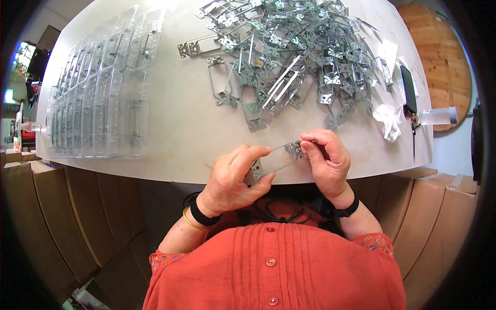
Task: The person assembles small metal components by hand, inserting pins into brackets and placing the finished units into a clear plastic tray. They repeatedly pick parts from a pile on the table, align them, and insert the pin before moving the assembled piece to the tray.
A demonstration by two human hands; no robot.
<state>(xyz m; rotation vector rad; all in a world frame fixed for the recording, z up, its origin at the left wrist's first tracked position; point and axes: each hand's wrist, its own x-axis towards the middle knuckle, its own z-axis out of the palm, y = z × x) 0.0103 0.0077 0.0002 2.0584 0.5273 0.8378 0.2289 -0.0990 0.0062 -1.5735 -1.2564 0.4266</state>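
Observation:
Just over the near edge of the table I hold a metal bracket frame [294, 150]: two punched plates joined by two thin rods. My left hand [232, 175] is closed on its left plate, thumb below and index finger above. At the other end, the thumb and index finger of my right hand [328, 157] pinch together at the edge of the right plate. A small dark tip shows by those fingers; what it is I cannot make out. Beyond my hands lies a large heap of similar metal bracket frames [330, 57], tangled together.
Clear plastic blister trays [106, 108] holding metal parts lie at the left. On the right are a crumpled white tissue [388, 122], a black phone [408, 89] and a clear bottle [438, 116]. Cardboard boxes [421, 222] stand below the table on both sides.

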